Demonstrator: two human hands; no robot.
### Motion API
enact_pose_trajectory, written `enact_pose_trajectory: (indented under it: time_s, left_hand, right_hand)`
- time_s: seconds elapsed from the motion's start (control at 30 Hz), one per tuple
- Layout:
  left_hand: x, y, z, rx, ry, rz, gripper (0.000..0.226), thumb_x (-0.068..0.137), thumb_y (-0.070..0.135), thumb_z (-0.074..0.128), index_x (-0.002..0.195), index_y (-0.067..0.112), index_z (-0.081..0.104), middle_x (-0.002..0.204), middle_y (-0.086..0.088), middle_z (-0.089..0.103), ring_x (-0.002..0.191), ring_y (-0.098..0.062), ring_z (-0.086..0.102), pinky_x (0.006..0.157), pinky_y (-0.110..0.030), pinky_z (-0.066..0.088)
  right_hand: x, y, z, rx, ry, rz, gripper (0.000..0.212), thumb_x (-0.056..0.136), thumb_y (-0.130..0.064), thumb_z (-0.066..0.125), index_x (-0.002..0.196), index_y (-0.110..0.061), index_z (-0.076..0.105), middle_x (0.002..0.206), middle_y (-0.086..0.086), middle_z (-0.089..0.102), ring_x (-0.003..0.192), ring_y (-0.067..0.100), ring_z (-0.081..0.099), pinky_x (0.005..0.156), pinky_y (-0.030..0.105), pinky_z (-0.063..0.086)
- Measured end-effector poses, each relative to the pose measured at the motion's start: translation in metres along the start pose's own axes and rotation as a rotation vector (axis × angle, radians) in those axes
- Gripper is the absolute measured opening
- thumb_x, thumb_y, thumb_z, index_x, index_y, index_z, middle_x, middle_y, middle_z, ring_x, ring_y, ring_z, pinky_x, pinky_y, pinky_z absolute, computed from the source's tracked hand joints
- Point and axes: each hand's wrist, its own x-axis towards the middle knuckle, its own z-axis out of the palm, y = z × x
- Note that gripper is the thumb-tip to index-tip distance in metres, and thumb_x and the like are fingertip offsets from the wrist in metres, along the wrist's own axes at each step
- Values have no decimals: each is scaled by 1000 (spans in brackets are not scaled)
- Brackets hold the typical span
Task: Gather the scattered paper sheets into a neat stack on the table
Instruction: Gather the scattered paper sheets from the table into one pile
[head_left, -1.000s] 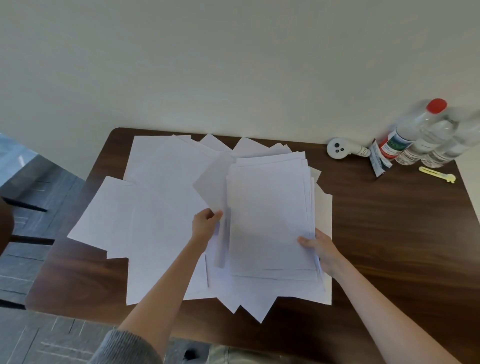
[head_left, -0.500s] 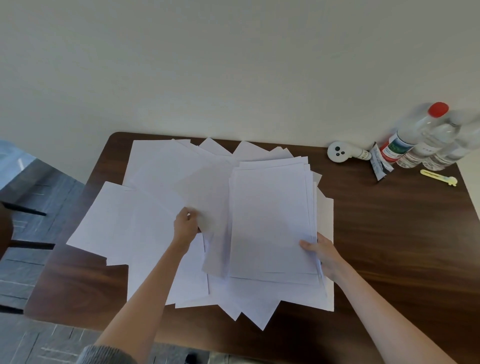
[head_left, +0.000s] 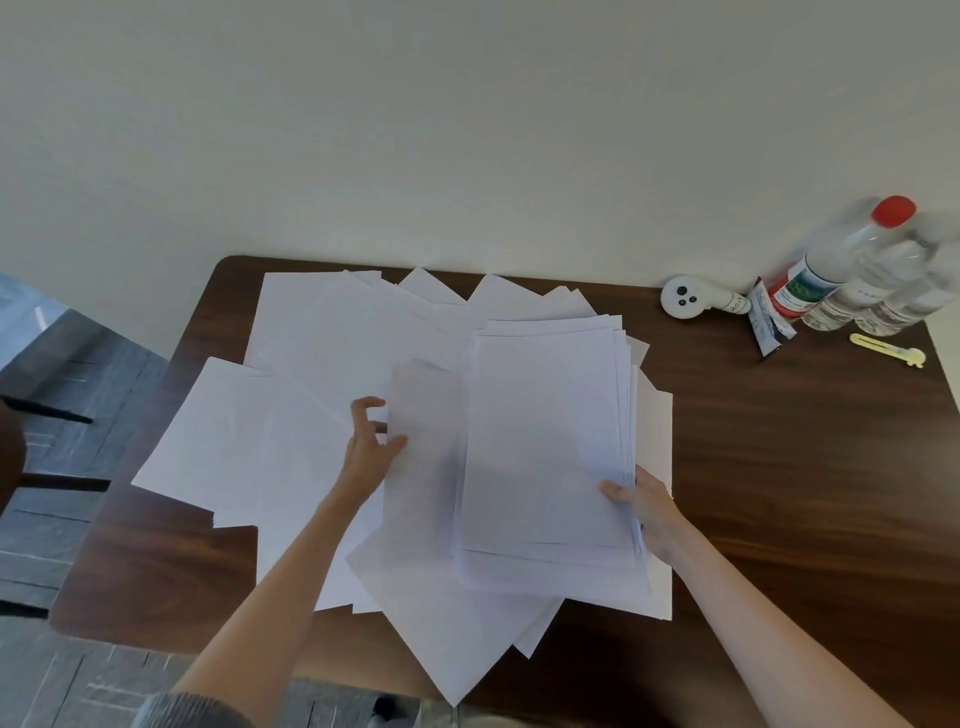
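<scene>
right hand (head_left: 644, 512) grips stack (head_left: 545, 441), left hand (head_left: 366, 449) sheet (head_left: 426, 478)

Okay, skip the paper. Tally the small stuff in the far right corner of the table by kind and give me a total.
Bottles: 3
White round gadget: 1
Packet: 1
Yellow tool: 1
Total: 6
</scene>
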Motion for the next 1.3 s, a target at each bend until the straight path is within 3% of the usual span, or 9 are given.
enact_pose_trajectory:
  time_s: [0.2,0.37,0.47,0.53,0.63,1.0,1.17,1.23,1.3]
  left_hand:
    - [-19,-16,10,703,196,260,33,77,22,79,102,16,59,113,-4,47,101,-23,53,68,-35,46]
    - [-28,-6,31,614,-162,-42,38,73,34,75,99,20,51,98,3,60,89,-18,58,69,-29,41]
    - [-30,-2,40,625,-204,-87,37,74,28,72,100,17,49,94,2,58,84,-20,56,64,-29,37]
    - [-29,0,43,625,-245,-78,17,80,25,64,80,20,48,76,3,52,74,-20,51,60,-28,33]
    - [-31,0,43,617,-256,-7,37,86,19,53,60,20,27,59,2,35,59,-19,35,55,-29,24]
    - [-26,-4,24,32,178,-153,32,93,9,45,66,15,28,63,-1,29,58,-18,25,52,-31,18]
    - [-25,-14,25,239,242,-252,26,89,18,51,65,12,42,71,-7,46,73,-30,49,57,-30,30]
    - [-25,-16,25,349,225,-278,14,87,21,55,79,10,54,96,-11,48,100,-33,49,68,-33,35]
    - [-24,-18,24,346,210,-281,24,86,21,62,104,7,55,113,-13,43,112,-32,43,76,-36,38]
  right_hand:
    - [-4,4,7,23,37,-21,29,92,-2,60,118,-14,59,111,5,67,98,22,64,77,31,52]
    - [-6,3,11,11,44,-34,29,93,-2,58,119,-14,58,110,5,67,97,20,64,73,29,51]
    - [-8,2,12,17,43,-37,28,94,-1,57,118,-15,58,108,3,67,95,19,64,71,28,51]
    - [-8,2,12,25,43,-30,29,93,-1,58,119,-14,58,108,3,66,96,20,63,72,28,51]
    - [-10,-1,8,50,34,-8,27,91,-2,61,115,-15,60,111,6,67,100,25,63,74,32,52]
    - [-12,-26,15,131,-3,-46,25,88,1,63,108,-14,66,106,9,72,94,28,69,69,34,60]
    - [-14,-18,24,86,0,-52,24,89,0,63,108,-15,64,108,9,70,98,28,67,78,37,56]
    - [-16,-16,28,66,6,-52,22,90,-2,62,104,-18,63,106,6,68,95,24,65,73,32,54]
    - [-16,-13,30,53,11,-52,21,91,-2,61,102,-20,61,104,3,67,94,22,64,71,30,53]
